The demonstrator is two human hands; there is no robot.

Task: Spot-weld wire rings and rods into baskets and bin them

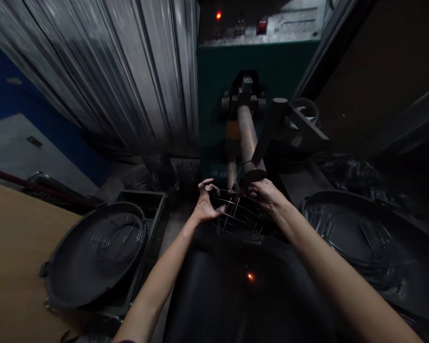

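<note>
A wire frame [232, 209] of thin curved and crossing rods lies between my hands, under the electrodes of a green machine [214, 71]. My left hand [208, 202] is at its left side, thumb and fingers curled round the edge wires. On the right side my right hand [264, 194] has its fingers pinched together beside the upper electrode arm [248, 136]; what they grip is partly hidden. A tiny red glow shows where the wire meets the lower electrode [232, 171]. An orange spark [250, 277] hangs lower down, before the dark area near my body.
At the left, a round dark pan [93, 257] with wire rings rests on a crate [157, 209]. Another large pan [364, 247] holds wire pieces at the right. Corrugated metal sheeting [128, 62] stands behind on the left, and a board [17, 257] lies far left.
</note>
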